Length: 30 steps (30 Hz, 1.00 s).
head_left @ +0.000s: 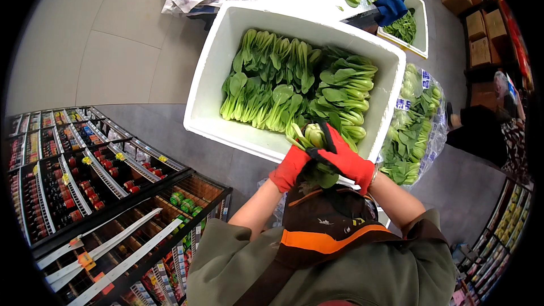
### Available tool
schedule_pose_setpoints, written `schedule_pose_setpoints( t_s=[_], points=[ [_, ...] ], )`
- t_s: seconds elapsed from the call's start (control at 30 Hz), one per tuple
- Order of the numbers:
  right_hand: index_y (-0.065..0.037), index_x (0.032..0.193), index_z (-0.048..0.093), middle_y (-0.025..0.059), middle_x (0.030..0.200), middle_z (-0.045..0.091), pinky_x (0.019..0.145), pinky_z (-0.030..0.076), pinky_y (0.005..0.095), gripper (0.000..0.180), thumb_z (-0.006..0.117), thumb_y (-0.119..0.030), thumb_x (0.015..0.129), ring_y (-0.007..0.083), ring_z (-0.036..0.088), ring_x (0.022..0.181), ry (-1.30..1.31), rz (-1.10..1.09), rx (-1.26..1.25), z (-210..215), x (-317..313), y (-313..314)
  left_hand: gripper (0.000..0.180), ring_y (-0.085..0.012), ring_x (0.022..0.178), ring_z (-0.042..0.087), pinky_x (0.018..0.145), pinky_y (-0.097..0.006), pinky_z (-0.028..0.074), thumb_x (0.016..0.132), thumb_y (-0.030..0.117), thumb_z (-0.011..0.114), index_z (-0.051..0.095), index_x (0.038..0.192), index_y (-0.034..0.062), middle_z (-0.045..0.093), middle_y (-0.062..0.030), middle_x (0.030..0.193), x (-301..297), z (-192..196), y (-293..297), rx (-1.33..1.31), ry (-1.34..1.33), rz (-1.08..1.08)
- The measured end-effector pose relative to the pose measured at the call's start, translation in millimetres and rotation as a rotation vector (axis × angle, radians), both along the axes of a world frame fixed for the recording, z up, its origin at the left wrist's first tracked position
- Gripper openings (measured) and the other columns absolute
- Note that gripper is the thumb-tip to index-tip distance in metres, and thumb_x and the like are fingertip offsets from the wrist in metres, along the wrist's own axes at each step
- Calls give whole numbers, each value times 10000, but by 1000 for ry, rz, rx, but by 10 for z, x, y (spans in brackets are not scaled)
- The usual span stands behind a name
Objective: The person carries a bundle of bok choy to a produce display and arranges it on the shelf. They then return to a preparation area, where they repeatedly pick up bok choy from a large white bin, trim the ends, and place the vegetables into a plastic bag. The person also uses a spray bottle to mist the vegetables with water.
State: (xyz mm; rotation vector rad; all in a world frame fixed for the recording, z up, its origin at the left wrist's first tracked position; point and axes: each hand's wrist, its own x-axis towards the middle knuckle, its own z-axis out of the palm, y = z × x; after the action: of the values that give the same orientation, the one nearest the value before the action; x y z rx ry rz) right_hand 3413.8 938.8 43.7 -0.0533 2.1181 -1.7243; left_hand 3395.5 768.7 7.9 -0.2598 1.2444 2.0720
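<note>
Both red-gloved hands, left hand [290, 167] and right hand [343, 158], clutch one bok choy head [313, 135] at the near rim of the white foam box [209, 79]; more greens fill the box.

left hand [290, 167] + right hand [343, 157]: red gloves, gripping bok choy [313, 136] | over white foam box [207, 88]

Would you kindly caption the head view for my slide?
Two red-gloved hands, left hand and right hand, hold a bok choy over a white foam box of greens.
</note>
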Motion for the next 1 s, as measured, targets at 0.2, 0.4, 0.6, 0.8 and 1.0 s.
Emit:
schedule_pose_setpoints(
  t_s=[0.2,0.4,0.6,0.8,1.0],
  points=[
    [-3,1423,307,240,1400,380,1070,316,408,769,632,-402,851,360,400,1284,166,57,120,143,-401,-123,552,-170,981,608,843,-299,515,773,69,731,478,1262,33,606,-67,1135,-511,150,-449,-130,-77,-56],
    [-2,1363,413,103,1295,525,977,413,292,548,602,-229,901,152,518,1141,-83,-321,-513,106,-658,234,566,-201,953,643,808,-303,517,778,134,735,499,1288,67,667,-118,1065,-1559,257,-877,-728,852,-244],
    [23,1326,454,103,1215,590,959,427,286,506,594,-209,898,150,545,1091,-202,-377,-344,-336,-272,367,455,-247,917,608,912,-386,453,782,92,582,566,1236,117,648,-63,926,-1949,11,-661,-990,1756,-1244],
    [23,1310,475,93,1221,596,955,429,283,483,600,-194,897,143,548,1087,-243,-448,-239,-446,-32,374,392,-252,1091,543,1069,-459,355,821,135,525,560,1206,201,612,-21,1081,-1832,-453,-414,-445,2204,-1507],
    [18,1297,491,84,1179,617,943,437,279,455,594,-178,899,133,560,1053,-303,-517,-319,-543,114,428,366,-320,1284,426,1133,-539,236,844,156,508,563,1190,264,541,-67,1291,-1809,-883,-671,-474,2082,-1597]
  ],
)
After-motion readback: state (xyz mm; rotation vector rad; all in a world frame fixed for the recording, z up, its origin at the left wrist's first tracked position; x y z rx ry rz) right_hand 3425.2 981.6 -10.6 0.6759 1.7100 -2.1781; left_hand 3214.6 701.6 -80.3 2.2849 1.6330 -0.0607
